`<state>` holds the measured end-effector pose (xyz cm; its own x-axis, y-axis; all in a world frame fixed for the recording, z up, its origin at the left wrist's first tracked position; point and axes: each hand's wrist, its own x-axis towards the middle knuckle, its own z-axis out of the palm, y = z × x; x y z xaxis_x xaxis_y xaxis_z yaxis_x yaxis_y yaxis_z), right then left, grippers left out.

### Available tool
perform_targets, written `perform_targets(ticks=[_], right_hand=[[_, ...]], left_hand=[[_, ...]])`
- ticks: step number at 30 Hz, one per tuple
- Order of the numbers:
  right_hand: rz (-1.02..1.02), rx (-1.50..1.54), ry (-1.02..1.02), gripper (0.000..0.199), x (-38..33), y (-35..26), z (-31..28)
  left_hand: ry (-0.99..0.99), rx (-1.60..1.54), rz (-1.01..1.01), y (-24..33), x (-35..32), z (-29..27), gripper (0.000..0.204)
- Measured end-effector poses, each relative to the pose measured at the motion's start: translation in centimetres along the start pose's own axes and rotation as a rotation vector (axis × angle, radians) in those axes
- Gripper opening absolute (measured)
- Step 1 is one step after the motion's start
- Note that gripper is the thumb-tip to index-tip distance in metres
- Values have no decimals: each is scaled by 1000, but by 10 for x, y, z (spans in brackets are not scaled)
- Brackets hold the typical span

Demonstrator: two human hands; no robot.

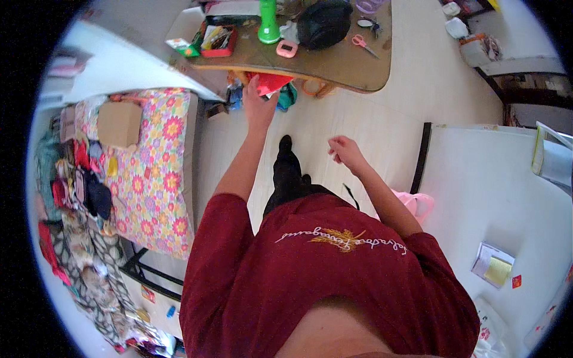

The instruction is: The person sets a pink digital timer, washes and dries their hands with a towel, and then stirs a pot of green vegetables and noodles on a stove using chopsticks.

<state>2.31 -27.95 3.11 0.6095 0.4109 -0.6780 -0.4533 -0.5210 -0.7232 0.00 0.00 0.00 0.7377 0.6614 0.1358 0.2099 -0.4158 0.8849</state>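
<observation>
My left hand [258, 106] reaches forward to the front edge of a brown table [334, 65]. Its fingers are closed on a bright red, thin, sheet-like thing [274, 82] just below that edge; what kind it is I cannot make out. Dark teal cloth [287, 97] hangs or lies right beside it. My right hand [346, 152] hovers over the pale floor, its fingers loosely curled, and nothing shows in them. On the table stand a green bottle-shaped thing [268, 24], a small pink timer-like device [287, 49] and pink-handled scissors [363, 45].
A red box [219, 45] with small packets and a black rounded bag-like thing [324, 24] also lie on the table. At left is a bed with a flowered sheet [158, 173] and a cardboard box [119, 124]. A white cabinet-like surface [477, 179] stands at right, a pink thing [416, 204] beside it.
</observation>
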Motion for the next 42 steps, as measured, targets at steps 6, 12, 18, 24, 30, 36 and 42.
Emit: perform_targets(ticks=[6, 12, 18, 24, 30, 36, 42], right_hand=[[191, 218, 403, 28, 0, 14, -68], [342, 389, 453, 27, 9, 7, -65], [204, 268, 301, 27, 55, -34, -56], [109, 168, 193, 27, 89, -67, -58], [-38, 200, 113, 28, 99, -113, -43], [-602, -227, 263, 26, 69, -182, -47], [-766, -268, 272, 35, 32, -212, -49]], left_hand=[[19, 366, 267, 31, 107, 59, 74], [-198, 616, 354, 26, 150, 85, 67], [-317, 743, 499, -12, 176, 107, 48], [-353, 788, 605, -18, 182, 109, 44], [-471, 265, 183, -13, 162, 95, 48], [-637, -566, -313, 87, 99, 50, 55], [-718, -745, -316, 125, 95, 46, 55]])
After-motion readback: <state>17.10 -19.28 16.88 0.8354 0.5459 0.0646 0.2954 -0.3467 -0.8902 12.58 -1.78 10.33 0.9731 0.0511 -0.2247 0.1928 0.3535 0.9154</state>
